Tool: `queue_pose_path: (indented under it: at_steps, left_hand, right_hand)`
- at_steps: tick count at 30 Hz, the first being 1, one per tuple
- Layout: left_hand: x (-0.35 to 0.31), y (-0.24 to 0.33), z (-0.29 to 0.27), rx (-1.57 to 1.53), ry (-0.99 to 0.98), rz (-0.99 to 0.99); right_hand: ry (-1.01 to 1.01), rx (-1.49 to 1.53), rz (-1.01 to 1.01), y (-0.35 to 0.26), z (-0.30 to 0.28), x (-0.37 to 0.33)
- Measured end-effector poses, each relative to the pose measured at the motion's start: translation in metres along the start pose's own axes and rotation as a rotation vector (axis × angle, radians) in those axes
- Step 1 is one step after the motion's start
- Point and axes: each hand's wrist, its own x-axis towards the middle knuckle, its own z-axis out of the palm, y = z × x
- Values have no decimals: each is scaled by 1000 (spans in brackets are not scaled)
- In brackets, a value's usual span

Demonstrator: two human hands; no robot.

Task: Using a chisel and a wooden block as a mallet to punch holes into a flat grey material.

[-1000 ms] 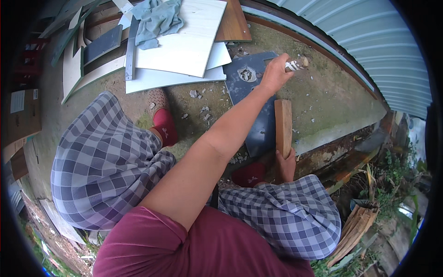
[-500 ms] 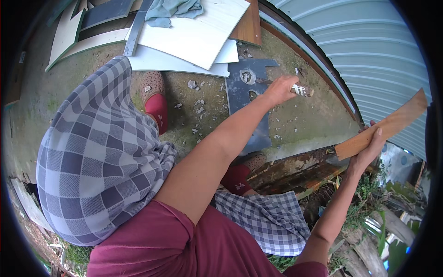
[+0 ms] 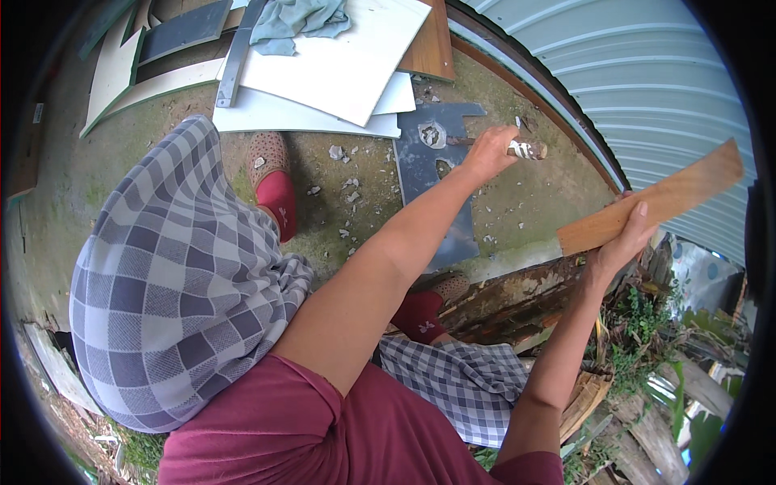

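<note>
My left hand (image 3: 491,153) is closed round a chisel-like tool, whose brownish handle (image 3: 529,150) with white wrapping sticks out past the fist. Its thin dark shaft reaches toward a ragged whitish hole in a dark grey board (image 3: 440,190) lying on the ground; I cannot tell whether the tip touches it. A second, smaller broken spot shows lower on the board, partly behind my forearm. My right hand (image 3: 624,242) grips a flat strip of brown wood (image 3: 659,198) near its lower end, raised to the right of the board.
White panels (image 3: 323,69) lie stacked ahead, with a blue-grey cloth (image 3: 295,20) on top. Pale broken chips (image 3: 338,152) litter the concrete beside my left shoe (image 3: 267,153). A light blue corrugated sheet (image 3: 590,73) borders the right. Cut board frames (image 3: 113,77) lie far left; plants (image 3: 647,323) grow lower right.
My right hand has moved left and slightly up with the wood strip, closer to the dark board. My left hand keeps its hold on the tool at nearly the same spot.
</note>
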Motion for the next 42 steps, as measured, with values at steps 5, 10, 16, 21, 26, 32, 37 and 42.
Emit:
queue_pose_path:
  at_steps: [5, 10, 16, 21, 26, 32, 37, 42]
  left_hand:
    - [8, 3, 3, 30, 26, -33]
    - [13, 4, -1, 42, 76, -13]
    - [20, 3, -11, 16, 122, -111]
    - [23, 6, -9, 16, 130, -86]
    - [24, 1, -13, 21, 103, -165]
    - [19, 2, -14, 18, 31, -141]
    - [17, 6, -10, 14, 40, -105]
    - [16, -3, -3, 23, 40, -69]
  right_hand:
    - [141, -80, -42, 7, 20, -16]
    - [-361, -396, 253, 71, 36, -71]
    - [-111, 3, 166, 19, 6, -11]
    - [157, -42, -42, -9, 23, -6]
    - [-504, -455, 498, 50, 44, -69]
    - [-293, -199, 218, 4, 18, -30]
    - [111, 61, -64, -54, 24, -2]
    - [-420, -838, 226, 18, 50, -52]
